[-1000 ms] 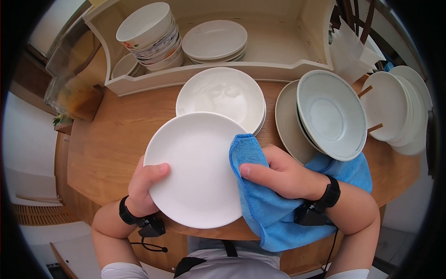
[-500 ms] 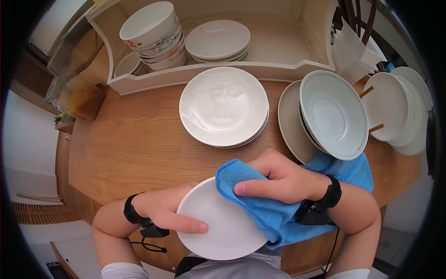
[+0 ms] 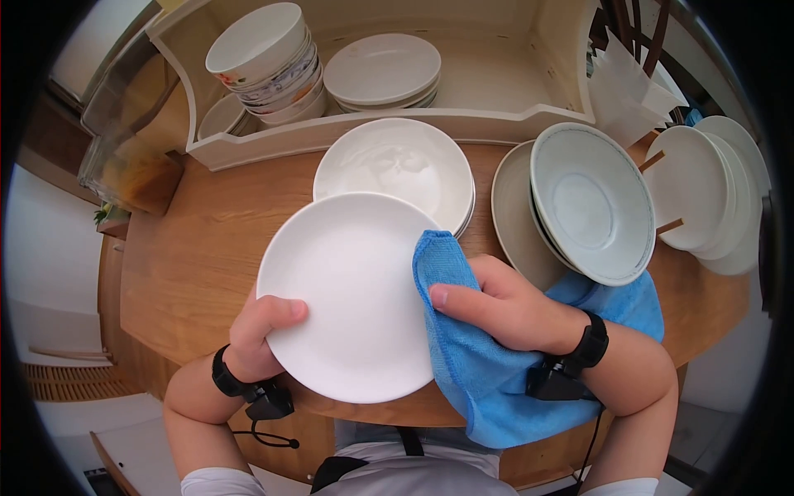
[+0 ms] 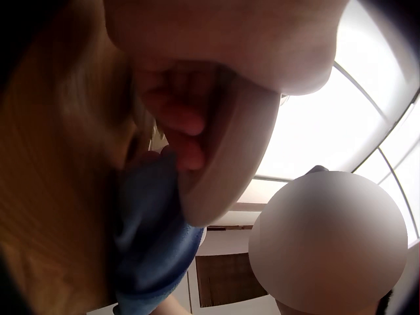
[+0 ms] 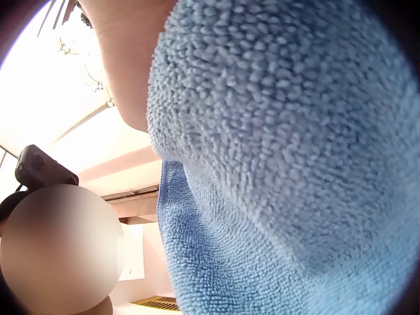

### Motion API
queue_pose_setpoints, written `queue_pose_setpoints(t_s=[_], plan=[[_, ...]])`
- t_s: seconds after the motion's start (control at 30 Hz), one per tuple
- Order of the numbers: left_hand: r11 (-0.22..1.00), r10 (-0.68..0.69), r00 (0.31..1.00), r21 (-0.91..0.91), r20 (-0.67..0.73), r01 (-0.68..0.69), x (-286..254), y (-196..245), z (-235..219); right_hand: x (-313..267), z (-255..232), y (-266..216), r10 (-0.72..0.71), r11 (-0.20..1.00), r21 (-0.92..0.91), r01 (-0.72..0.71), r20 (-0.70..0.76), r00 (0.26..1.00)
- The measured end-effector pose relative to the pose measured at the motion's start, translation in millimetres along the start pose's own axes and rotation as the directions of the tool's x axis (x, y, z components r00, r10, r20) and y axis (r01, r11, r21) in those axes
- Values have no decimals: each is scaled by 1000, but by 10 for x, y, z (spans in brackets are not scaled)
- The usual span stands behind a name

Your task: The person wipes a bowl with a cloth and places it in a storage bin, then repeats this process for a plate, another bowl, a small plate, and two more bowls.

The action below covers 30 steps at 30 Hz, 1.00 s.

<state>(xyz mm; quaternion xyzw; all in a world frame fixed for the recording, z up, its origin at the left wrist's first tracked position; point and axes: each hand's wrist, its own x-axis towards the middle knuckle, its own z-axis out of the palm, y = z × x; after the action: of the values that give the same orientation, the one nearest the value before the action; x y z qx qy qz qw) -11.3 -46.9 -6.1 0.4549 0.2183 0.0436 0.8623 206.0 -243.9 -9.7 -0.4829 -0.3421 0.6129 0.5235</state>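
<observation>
A white plate (image 3: 347, 306) is held up at the table's front edge, its face toward the head camera. My left hand (image 3: 263, 329) grips its left rim, thumb on the face; in the left wrist view the fingers (image 4: 187, 121) curl behind the plate (image 4: 239, 144). At the right rim my right hand (image 3: 517, 310) holds a blue cloth (image 3: 463, 347) over the plate's edge, thumb pressing on the cloth in front. Its other fingers are hidden behind. The cloth (image 5: 275, 144) fills much of the right wrist view.
Behind the held plate stands a stack of white plates (image 3: 397, 161). Tilted bowls (image 3: 591, 202) lean over a beige plate (image 3: 521, 223) to the right. More plates (image 3: 686, 190) stand in a wooden rack at far right. A cream shelf (image 3: 513, 124) holds stacked bowls (image 3: 256, 50) and plates (image 3: 385, 66).
Half a second ago the plate was lower, tilted and nearer the body, with the cloth across its upper right. Both hands have since raised it to about its position one second ago.
</observation>
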Motion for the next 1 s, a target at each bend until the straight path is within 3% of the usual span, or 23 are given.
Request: queue_pose_setpoints(t_s=[0.17, 0.33, 0.43, 0.47, 0.53, 0.67, 0.73, 0.77, 0.83, 0.97, 1.0], plan=[[991, -127, 990, 44, 54, 125, -31, 1, 8, -26, 15, -27, -13, 999, 35, 14, -26, 1000], [971, -236, 949, 93, 211, 221, -94, 22, -26, -8, 22, -7, 21, 998, 62, -20, -15, 1000], [940, -342, 885, 129, 317, 317, -89, 9, 6, -5, 25, -10, 1, 1000, 14, -2, 23, 1000], [941, -339, 885, 128, 318, 315, -67, 21, 63, -2, 17, -17, -43, 995, -90, 49, 65, 997], [883, -395, 841, 408, 371, 234, -8, 73, 210, 6, 20, -26, -81, 971, -214, 103, 111, 991], [871, -428, 873, 367, 235, 327, 2, 34, 143, 18, 18, 20, -87, 977, -185, 104, 98, 991], [941, -329, 928, 149, 175, 305, 19, 19, 79, 30, 51, 13, -64, 997, -50, 65, 21, 998], [941, -327, 929, 148, 174, 303, 9, 27, 88, 22, 51, -8, -64, 997, -51, 65, 23, 998], [990, -138, 990, 41, 39, 137, -17, 37, 125, -15, 43, -52, 28, 999, 35, -28, -16, 999], [996, 68, 998, -49, -19, -69, -1, -39, 50, -8, 19, -45, 39, 999, 25, -38, -19, 999], [997, 54, 998, -52, -16, -55, 9, -20, 26, -2, 22, -32, 18, 1000, 11, -18, -20, 1000]])
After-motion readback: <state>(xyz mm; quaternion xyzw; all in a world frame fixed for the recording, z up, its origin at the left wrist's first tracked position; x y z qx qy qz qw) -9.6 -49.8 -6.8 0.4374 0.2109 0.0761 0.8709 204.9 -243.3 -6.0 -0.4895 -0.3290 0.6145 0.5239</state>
